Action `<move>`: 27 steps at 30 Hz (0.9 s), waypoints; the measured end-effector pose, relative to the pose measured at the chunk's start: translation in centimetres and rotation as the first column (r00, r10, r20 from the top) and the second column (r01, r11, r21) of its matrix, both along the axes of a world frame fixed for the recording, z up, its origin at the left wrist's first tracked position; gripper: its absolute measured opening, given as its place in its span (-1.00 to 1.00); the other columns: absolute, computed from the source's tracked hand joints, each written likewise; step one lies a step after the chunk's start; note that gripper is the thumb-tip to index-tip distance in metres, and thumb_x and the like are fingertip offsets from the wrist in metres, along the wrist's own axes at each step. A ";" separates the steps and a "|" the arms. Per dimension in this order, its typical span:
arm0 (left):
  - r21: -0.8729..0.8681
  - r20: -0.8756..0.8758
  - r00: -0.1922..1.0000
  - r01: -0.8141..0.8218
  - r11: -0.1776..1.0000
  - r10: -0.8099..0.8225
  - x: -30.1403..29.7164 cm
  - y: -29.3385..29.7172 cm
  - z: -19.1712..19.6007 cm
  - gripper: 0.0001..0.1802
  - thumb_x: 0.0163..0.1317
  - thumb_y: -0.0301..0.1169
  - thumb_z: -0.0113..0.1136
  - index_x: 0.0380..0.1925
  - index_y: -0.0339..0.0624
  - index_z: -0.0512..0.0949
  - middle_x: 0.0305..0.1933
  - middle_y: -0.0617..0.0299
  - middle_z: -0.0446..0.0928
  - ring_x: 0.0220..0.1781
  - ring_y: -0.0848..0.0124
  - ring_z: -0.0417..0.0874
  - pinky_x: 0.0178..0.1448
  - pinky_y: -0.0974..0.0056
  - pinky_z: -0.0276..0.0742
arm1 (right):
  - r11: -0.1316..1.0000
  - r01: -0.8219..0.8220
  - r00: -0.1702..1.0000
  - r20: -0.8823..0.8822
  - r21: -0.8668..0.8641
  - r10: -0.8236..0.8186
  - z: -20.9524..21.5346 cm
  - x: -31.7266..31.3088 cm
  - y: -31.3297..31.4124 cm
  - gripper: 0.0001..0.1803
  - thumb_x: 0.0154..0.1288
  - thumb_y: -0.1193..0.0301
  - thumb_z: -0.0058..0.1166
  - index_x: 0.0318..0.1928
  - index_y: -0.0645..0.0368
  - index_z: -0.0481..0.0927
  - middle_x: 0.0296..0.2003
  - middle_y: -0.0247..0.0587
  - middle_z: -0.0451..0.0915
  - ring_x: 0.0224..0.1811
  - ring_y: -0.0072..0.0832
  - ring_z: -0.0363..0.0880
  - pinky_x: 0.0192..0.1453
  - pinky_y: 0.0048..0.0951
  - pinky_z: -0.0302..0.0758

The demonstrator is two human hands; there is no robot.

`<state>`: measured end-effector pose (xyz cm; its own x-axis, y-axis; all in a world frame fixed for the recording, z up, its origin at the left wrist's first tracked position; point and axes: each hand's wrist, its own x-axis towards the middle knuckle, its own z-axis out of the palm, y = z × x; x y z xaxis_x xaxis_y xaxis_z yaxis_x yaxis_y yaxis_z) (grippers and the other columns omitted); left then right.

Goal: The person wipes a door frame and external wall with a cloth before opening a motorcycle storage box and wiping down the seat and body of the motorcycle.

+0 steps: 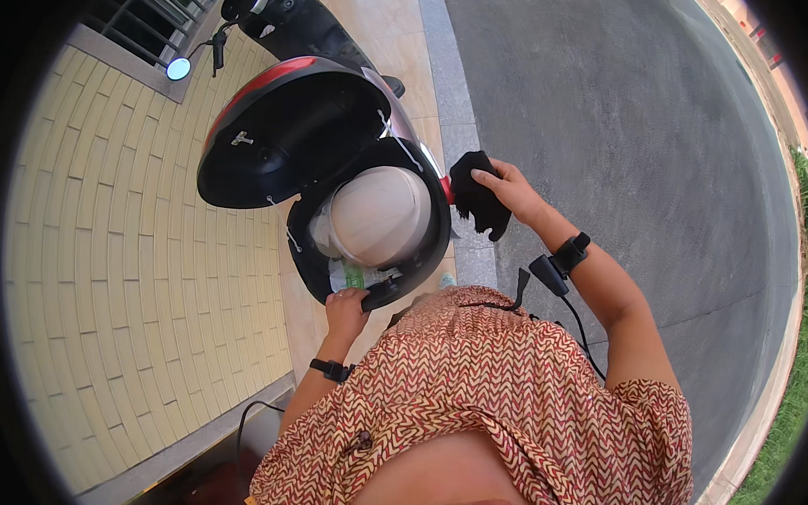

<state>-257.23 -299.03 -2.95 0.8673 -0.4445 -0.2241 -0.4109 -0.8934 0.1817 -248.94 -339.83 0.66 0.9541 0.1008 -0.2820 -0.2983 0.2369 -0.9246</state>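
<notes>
In front of me the top box (440, 245) of a scooter stands with its black-lined lid (310, 129) tipped up toward the wall. Inside lies a pale helmet (380, 216), with a green and white packet (354, 276) partly showing below it. My left hand (347, 313) rests at the box's near rim, its fingers curled over the latch area and partly hidden. Out to the right of the box, my right hand (506, 187) grips a bunched black cloth (479, 195), which hangs down beside the red side of the box.
Beyond the box is the scooter's black seat and body (314, 31), with a handlebar mirror (177, 68) near the barred window. A yellow brick wall (145, 270) runs along the left. Grey pavement (622, 127) lies to the right, past a stone kerb (452, 85).
</notes>
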 end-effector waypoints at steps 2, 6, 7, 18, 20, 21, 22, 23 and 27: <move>-0.017 0.000 0.998 0.055 0.998 -0.055 0.1 -0.6 0.6 -0.67 -0.16 -0.41 0.34 -0.27 -0.02 0.64 -0.25 0.26 0.59 -0.14 0.28 0.57 -0.07 0.17 0.33 | 0.999 0.040 0.999 0.010 0.002 -0.040 1.2 1.6 -0.8 -0.67 0.38 0.28 -0.05 -0.03 0.27 0.52 -0.24 -0.17 0.62 -0.29 -0.51 0.60 -0.17 -0.46 0.56; -0.063 -0.036 0.991 0.128 0.990 -0.130 0.7 -3.4 -0.1 -0.66 -0.19 -0.44 0.32 -0.28 -0.03 0.63 -0.25 0.25 0.59 -0.14 0.27 0.58 -0.03 0.16 0.31 | 0.940 -0.002 1.000 0.015 -0.342 0.008 -2.9 3.9 -1.5 -0.54 0.31 0.14 0.03 0.04 0.25 0.50 -0.17 -0.12 0.61 -0.17 -0.38 0.58 -0.01 -0.38 0.49; -0.074 -0.041 0.988 0.146 0.987 -0.149 0.6 -3.6 -0.2 -0.66 -0.19 -0.44 0.32 -0.28 -0.03 0.63 -0.25 0.25 0.59 -0.14 0.27 0.58 -0.03 0.16 0.31 | 0.907 -0.035 0.999 -0.031 -0.419 0.024 -4.1 3.5 -1.2 -0.50 0.28 0.11 0.05 0.05 0.24 0.49 -0.15 -0.07 0.61 -0.13 -0.32 0.58 0.04 -0.36 0.46; -0.084 0.090 0.961 0.267 0.960 -0.260 4.5 -2.8 0.4 -0.73 -0.20 -0.55 0.21 -0.39 -0.09 0.65 -0.26 0.24 0.58 -0.04 0.23 0.51 0.27 -0.01 0.20 | 0.322 0.015 0.940 0.124 -0.947 0.318 6.8 0.5 -2.2 -0.61 0.07 0.26 0.20 -0.14 0.24 0.51 -0.28 0.08 0.56 -0.22 -0.03 0.56 -0.19 -0.12 0.50; -0.020 0.067 0.962 0.266 0.964 -0.264 5.4 -2.1 0.3 -0.60 -0.19 -0.54 0.23 -0.21 -0.09 0.61 -0.10 0.18 0.53 0.11 0.16 0.43 0.36 -0.09 0.10 | 0.341 0.333 0.851 0.436 -0.879 0.292 8.2 1.9 -0.1 -0.56 0.02 0.41 0.20 -0.04 0.20 0.44 -0.16 -0.07 0.51 -0.16 -0.10 0.55 -0.15 -0.21 0.52; 0.016 0.061 0.960 0.271 0.962 -0.272 5.4 -2.2 0.2 -0.50 -0.19 -0.52 0.26 -0.11 -0.08 0.57 -0.01 0.15 0.50 0.19 0.12 0.38 0.38 -0.13 0.06 | 0.308 0.448 0.781 0.535 -0.840 0.323 8.2 2.9 0.3 -0.53 0.00 0.48 0.16 0.01 0.17 0.46 -0.03 -0.15 0.48 -0.05 -0.18 0.51 -0.05 -0.26 0.50; 0.018 0.068 0.959 0.275 0.961 -0.276 5.7 -2.8 0.7 -0.50 -0.19 -0.52 0.26 -0.11 -0.08 0.57 -0.01 0.15 0.50 0.19 0.12 0.38 0.38 -0.13 0.06 | 0.169 0.528 0.756 0.551 -0.833 0.353 7.3 4.4 0.5 -0.57 0.04 0.47 0.09 0.00 0.15 0.47 0.01 -0.17 0.48 -0.02 -0.21 0.49 -0.05 -0.26 0.48; 0.004 0.040 0.965 0.261 0.965 -0.261 5.8 -4.2 1.5 -0.39 -0.20 -0.48 0.31 0.00 -0.05 0.50 0.09 0.12 0.43 0.26 0.09 0.31 0.38 -0.16 0.04 | 0.025 0.597 0.735 0.559 -0.802 0.383 5.5 5.8 0.2 -0.61 0.07 0.46 0.03 -0.01 0.14 0.49 0.05 -0.18 0.47 0.00 -0.24 0.47 -0.05 -0.27 0.47; 0.000 -0.056 0.968 0.247 0.969 -0.247 4.9 -5.9 2.9 -0.14 -0.23 -0.28 0.48 0.19 0.03 0.35 0.29 0.11 0.24 0.43 0.04 0.08 0.38 -0.26 -0.03 | -0.211 -0.027 0.946 -0.093 -0.977 0.310 -2.3 9.0 -0.5 -0.58 0.22 0.38 -0.13 0.10 0.14 0.46 0.27 -0.14 0.29 0.20 -0.26 0.28 0.18 -0.23 0.28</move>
